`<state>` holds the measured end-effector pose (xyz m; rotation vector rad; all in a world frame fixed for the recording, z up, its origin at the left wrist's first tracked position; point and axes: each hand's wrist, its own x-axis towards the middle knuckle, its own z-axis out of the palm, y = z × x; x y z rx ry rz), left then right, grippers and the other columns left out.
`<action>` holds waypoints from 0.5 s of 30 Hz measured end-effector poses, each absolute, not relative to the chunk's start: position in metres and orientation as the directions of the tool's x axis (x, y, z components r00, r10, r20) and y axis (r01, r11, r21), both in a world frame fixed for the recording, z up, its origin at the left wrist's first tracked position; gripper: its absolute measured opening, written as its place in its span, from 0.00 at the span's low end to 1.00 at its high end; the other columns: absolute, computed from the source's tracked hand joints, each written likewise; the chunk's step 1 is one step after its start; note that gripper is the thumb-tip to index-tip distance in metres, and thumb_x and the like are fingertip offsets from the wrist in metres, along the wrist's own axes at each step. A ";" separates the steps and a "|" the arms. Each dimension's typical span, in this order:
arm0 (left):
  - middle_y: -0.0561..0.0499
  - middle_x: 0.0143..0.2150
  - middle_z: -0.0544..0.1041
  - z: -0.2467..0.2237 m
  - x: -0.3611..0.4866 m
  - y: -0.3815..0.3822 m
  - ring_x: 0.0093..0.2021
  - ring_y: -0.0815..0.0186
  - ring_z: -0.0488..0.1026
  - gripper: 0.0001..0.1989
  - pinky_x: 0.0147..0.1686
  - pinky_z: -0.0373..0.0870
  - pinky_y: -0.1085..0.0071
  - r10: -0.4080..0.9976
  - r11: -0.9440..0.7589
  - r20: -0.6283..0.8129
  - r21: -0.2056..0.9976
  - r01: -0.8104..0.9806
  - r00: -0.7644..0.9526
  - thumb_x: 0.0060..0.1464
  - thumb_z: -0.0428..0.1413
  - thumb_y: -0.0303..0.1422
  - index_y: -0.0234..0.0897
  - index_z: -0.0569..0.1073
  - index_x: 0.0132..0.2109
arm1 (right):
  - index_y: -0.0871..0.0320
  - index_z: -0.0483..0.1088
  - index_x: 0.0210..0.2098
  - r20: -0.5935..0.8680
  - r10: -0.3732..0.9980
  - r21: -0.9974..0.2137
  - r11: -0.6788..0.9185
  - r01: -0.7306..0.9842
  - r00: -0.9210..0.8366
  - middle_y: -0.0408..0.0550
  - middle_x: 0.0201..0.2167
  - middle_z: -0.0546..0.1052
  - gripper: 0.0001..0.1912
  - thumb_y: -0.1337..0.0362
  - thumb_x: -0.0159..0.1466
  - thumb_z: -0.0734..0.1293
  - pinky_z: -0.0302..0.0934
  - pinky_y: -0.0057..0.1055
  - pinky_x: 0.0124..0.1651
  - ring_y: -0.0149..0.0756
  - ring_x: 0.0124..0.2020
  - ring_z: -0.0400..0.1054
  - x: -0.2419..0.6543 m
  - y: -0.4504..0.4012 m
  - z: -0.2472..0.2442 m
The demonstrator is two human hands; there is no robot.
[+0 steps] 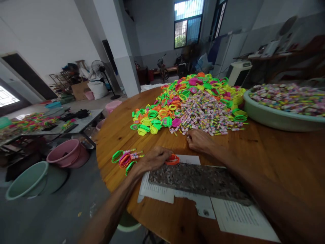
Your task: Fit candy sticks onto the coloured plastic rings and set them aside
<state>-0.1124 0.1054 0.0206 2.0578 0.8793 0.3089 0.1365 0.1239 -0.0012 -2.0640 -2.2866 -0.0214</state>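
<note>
Dim room, daylight glaring through the barred glass window point(188, 23)!
Edges stretch and bend; the bare right forearm point(274, 200) blurs.

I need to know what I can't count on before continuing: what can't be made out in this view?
All in the head view:
- Left hand: its grip on the orange band, partly hidden by the hand itself.
- Right hand: whether it pinches a piece from the wrapped pieces; fingertips too small and dim.
- Printed sheets: text too small, partly covered by the dark slab.
- Basin: cut off by the right edge.
</note>
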 end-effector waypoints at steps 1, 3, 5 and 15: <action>0.54 0.27 0.70 0.022 -0.113 0.105 0.28 0.69 0.62 0.19 0.29 0.59 0.73 0.691 -0.381 -0.100 0.792 0.478 0.716 0.64 0.44 0.38 0.34 0.74 0.34 | 0.63 0.74 0.37 0.042 0.993 -0.026 0.107 0.994 -0.106 0.61 0.36 0.78 0.15 0.64 0.63 0.58 0.54 0.34 0.35 0.45 0.38 0.72 0.139 0.123 -0.001; 0.53 0.26 0.71 0.026 -0.113 0.105 0.28 0.68 0.63 0.21 0.29 0.60 0.73 0.697 -0.377 -0.113 0.782 0.496 0.708 0.65 0.44 0.41 0.33 0.75 0.34 | 0.61 0.75 0.35 0.016 0.992 -0.018 0.125 0.992 -0.125 0.58 0.34 0.78 0.13 0.64 0.61 0.59 0.53 0.33 0.33 0.44 0.36 0.72 0.144 0.123 -0.001; 0.53 0.26 0.71 0.029 -0.113 0.105 0.28 0.68 0.64 0.24 0.30 0.60 0.73 0.690 -0.379 -0.142 0.765 0.521 0.710 0.65 0.43 0.44 0.32 0.76 0.33 | 0.61 0.75 0.35 0.002 0.990 -0.003 0.138 0.990 -0.138 0.58 0.34 0.77 0.12 0.65 0.59 0.61 0.54 0.33 0.34 0.43 0.36 0.71 0.148 0.123 -0.002; 0.52 0.37 0.78 0.038 -0.109 0.108 0.34 0.66 0.72 0.19 0.33 0.64 0.73 0.583 -0.571 -0.172 0.610 0.550 0.794 0.56 0.58 0.42 0.39 0.76 0.51 | 0.64 0.74 0.35 0.024 0.981 0.051 0.190 0.980 -0.192 0.62 0.41 0.75 0.10 0.67 0.61 0.62 0.53 0.33 0.41 0.45 0.44 0.67 0.158 0.117 -0.005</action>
